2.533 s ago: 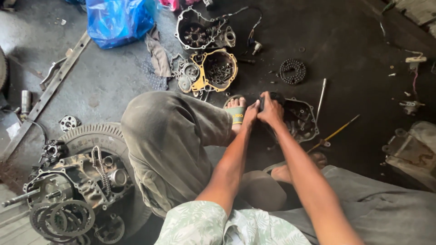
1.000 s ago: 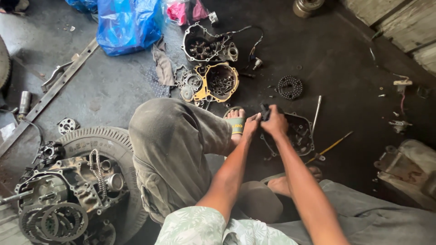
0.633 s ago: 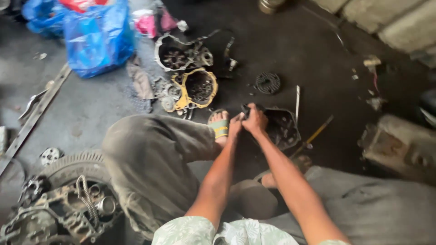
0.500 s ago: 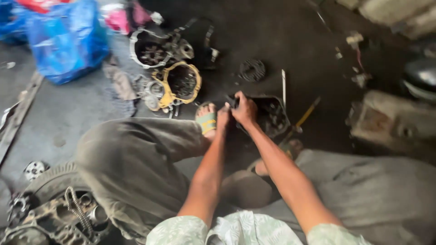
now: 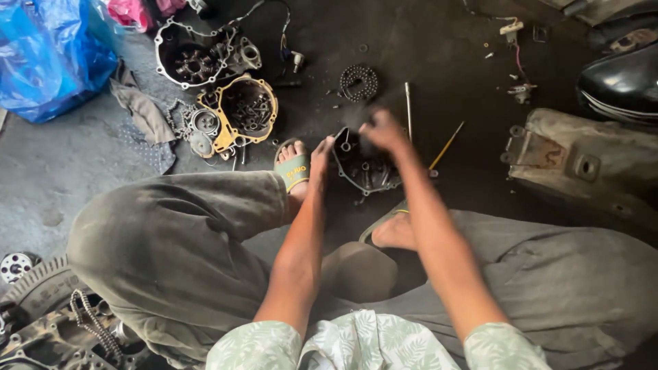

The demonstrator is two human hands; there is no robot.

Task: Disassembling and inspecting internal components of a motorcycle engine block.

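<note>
2 hands: left hand [image 5: 320,154] grips engine cover [image 5: 363,168] edge; right hand [image 5: 382,130] blurred above, grip unclear.

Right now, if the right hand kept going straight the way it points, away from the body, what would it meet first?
Likely the coiled chain on the floor beyond the right hand, with the thin metal rod just beside that line. The hand is blurred, and its height above the floor is unclear.

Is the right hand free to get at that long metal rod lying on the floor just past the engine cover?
Probably yes: the right hand hovers, blurred, beside the rod, with bare floor between them and nothing across the way.
</note>
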